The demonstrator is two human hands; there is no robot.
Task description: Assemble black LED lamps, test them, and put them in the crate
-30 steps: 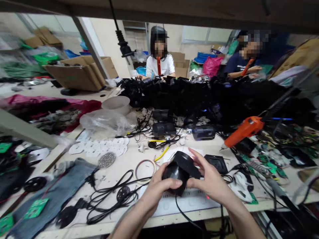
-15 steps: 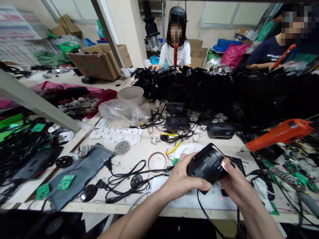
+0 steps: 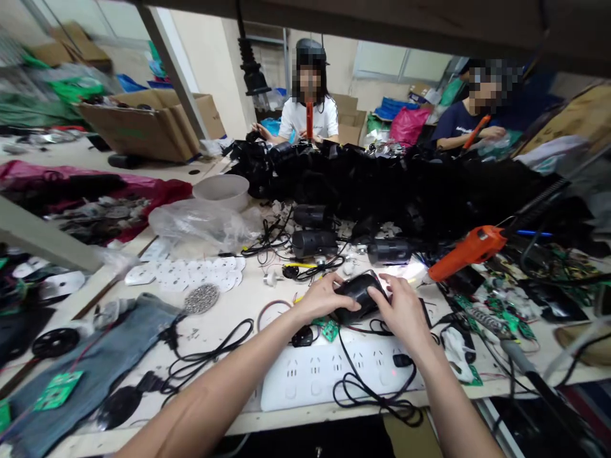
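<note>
Between my hands is a black plastic housing (image 3: 359, 299), glossy and rounded, held just above the table behind the power strip. My left hand (image 3: 327, 298) is closed on its left end, thumb across the near face. At the right end my right hand (image 3: 401, 306) grips it, thumb on top. A black cord (image 3: 344, 359) appears to run down from the housing, over the white power strip (image 3: 274, 381), into a loose coil. A bright patch of light falls on the table beyond my right fingers. Green circuit boards (image 3: 329, 329) lie close to my left hand.
An orange electric screwdriver (image 3: 470, 251) slants at the right. Several similar black housings (image 3: 315, 243) stand behind my hands, before a large black heap (image 3: 382, 181). White plates (image 3: 191, 275) and a dish of screws (image 3: 201, 298) lie left. Two people sit across the table.
My hands have moved the black housing away from me and to the left, and turned it, so its smooth rounded side shows. The power strip and cord coil are now uncovered. The view has shifted.
</note>
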